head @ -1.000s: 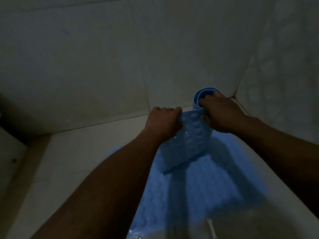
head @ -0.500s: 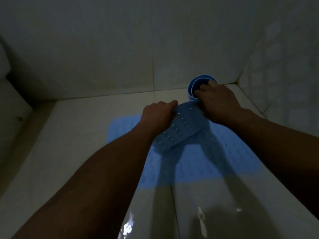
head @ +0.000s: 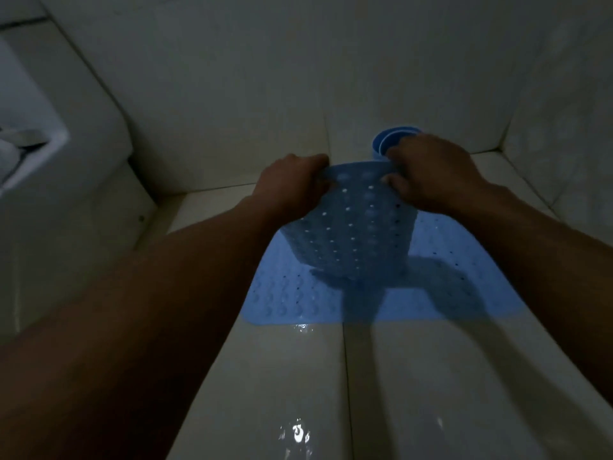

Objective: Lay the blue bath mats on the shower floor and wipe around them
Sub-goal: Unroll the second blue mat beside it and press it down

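Far left, a white recess (head: 30, 94) holds something pale (too dim to name). The left hand (head: 292, 185) and right hand (head: 431, 174), fingers curled, each pinch a far corner of a blue perforated rubber bath mat (head: 351, 240). Its held edge runs left to right, the rest drooping nearward onto a flat blue mat (head: 285, 293) on the cream tiled shower floor (head: 292, 376). A rolled blue mat (head: 378, 149) stands just beyond the right hand.

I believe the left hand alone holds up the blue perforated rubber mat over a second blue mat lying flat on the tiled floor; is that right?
Not quite: the head view shows both the left hand and the right hand gripping the top edge of the blue perforated rubber mat. It does hang over a second blue mat lying flat on the tiled floor.
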A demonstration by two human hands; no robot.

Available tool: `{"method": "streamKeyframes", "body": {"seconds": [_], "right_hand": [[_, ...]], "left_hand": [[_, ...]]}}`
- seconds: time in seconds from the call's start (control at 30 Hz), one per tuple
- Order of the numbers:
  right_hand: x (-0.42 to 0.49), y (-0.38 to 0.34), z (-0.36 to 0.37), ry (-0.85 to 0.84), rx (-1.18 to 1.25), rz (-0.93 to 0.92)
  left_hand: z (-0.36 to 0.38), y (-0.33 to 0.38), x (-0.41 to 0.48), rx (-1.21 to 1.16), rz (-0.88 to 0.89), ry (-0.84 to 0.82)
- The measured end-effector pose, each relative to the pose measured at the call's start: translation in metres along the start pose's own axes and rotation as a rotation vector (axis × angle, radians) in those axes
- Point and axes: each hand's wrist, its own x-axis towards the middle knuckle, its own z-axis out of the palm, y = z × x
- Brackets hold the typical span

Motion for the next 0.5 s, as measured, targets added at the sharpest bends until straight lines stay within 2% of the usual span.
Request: {"method": "streamKeyframes", "body": {"seconds": [0.1, 0.3, 0.5], "right_hand": [[-0.005, 0.009, -0.007, -0.022, 0.076, 0.046], [-0.006, 0.019, -0.007, -0.114, 0.138, 0.014], [-0.003, 0.02, 0.002, -0.081, 0.131, -0.001]], "left_hand": [[-0.008, 0.01, 0.006, 0.038, 0.009, 0.013], [0.003, 0.018, 0.006, 0.052, -0.021, -0.06], [0.027, 0.023, 0.0, -0.009, -0.127, -0.029]]}}
